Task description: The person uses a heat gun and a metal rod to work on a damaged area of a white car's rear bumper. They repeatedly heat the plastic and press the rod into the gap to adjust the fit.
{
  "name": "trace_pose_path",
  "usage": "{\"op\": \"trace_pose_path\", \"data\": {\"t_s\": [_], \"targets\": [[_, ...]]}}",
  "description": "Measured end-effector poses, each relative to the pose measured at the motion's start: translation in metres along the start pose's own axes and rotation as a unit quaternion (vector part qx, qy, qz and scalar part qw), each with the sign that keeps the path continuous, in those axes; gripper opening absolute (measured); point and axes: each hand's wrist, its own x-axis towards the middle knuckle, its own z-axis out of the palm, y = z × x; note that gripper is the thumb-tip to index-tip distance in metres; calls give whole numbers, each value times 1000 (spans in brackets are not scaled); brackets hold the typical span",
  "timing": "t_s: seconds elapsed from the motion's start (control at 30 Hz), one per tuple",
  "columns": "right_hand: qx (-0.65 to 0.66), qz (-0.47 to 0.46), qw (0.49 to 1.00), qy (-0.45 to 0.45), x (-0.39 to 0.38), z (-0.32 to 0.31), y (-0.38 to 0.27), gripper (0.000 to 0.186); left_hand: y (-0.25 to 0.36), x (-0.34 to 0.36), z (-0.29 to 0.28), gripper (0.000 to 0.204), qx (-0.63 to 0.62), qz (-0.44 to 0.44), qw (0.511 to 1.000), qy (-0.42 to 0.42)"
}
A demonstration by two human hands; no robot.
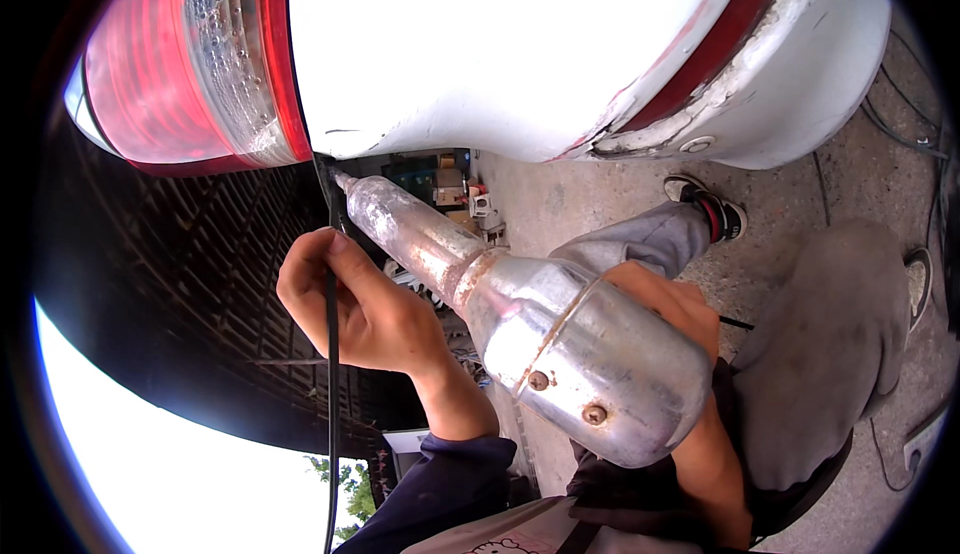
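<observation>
My right hand (668,299) is wrapped round a silver metal hot-air gun (590,364), partly hidden behind its wide rear body. Two screws show in that scuffed, rusty-seamed body. The gun's barrel slants up and left, its narrow nozzle close to the lower edge of a white vehicle body panel (430,54). Between thumb and forefinger, my left hand (365,304) pinches a long thin black plastic strip (333,414). The strip runs up to the panel edge beside the nozzle and hangs down past my left sleeve. Whether strip and nozzle touch, I cannot tell.
A red and clear tail light (160,64) adjoins the panel at left. Cracked, peeling paint edges a dark red stripe (715,54) at right. My bent leg (830,344) and shoe (710,209) are on the concrete floor (580,194). Cables (905,129) lie at right; boxes (450,184) stand beyond.
</observation>
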Motion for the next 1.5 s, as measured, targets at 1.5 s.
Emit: {"op": "trace_pose_path", "data": {"t_s": [1.5], "targets": [[79,71,993,44,-10,16,10,29,-5,10,0,17,-24,-25,999,-15]]}}
